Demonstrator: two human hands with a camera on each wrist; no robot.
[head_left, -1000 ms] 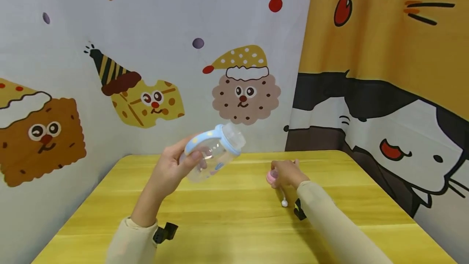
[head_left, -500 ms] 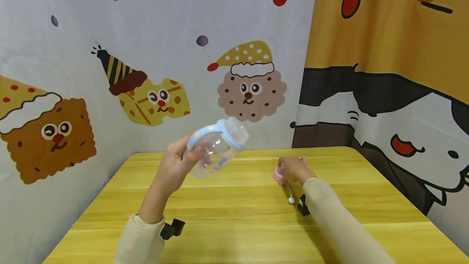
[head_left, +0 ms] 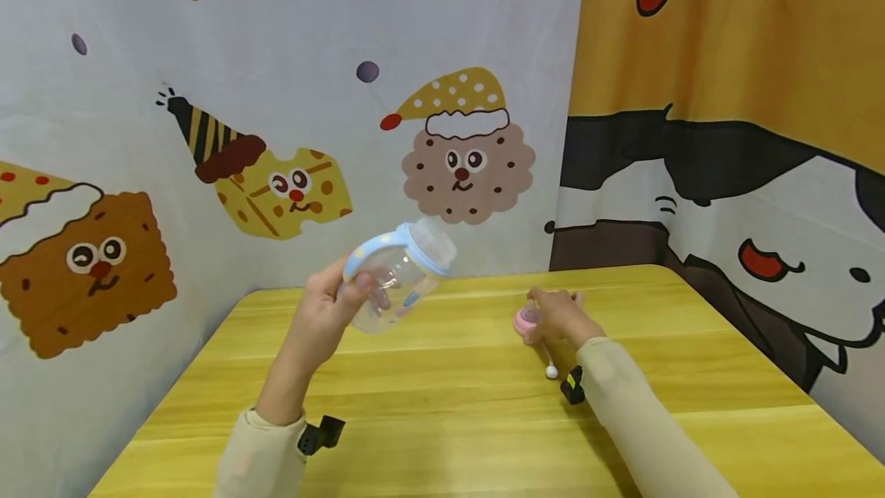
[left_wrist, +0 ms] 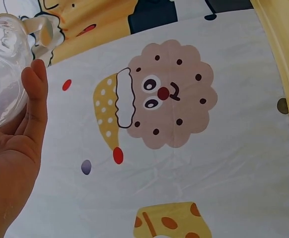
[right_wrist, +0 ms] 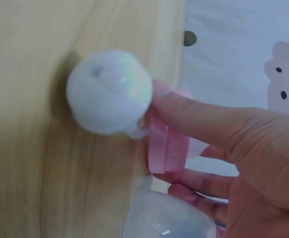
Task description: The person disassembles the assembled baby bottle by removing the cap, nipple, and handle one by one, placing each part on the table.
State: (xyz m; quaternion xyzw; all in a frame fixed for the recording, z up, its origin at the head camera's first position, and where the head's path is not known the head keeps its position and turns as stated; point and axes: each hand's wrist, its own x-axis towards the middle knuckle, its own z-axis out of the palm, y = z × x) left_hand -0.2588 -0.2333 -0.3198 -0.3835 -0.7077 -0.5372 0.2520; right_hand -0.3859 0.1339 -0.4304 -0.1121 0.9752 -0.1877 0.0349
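In the head view my left hand grips a clear baby bottle with a light blue collar and handle, raised above the table and tilted right. Its mouth is uncovered and faces up and right. The left wrist view shows the bottle's round clear base beside the fingers. My right hand pinches a pink bottle cap between thumb and fingers, low over the table. A thin straw ends in a white ball, which hangs toward me. A translucent rounded piece shows by the fingers in the right wrist view.
The yellow wood-grain table ends at a wall hanging with cartoon snacks. A curtain with cat drawings hangs along the right side. A small black camera mount sits at the left wrist.
The head view has shifted slightly. Both hands keep nearly the same place, the left still gripping the bottle and the right still at the pink cap.
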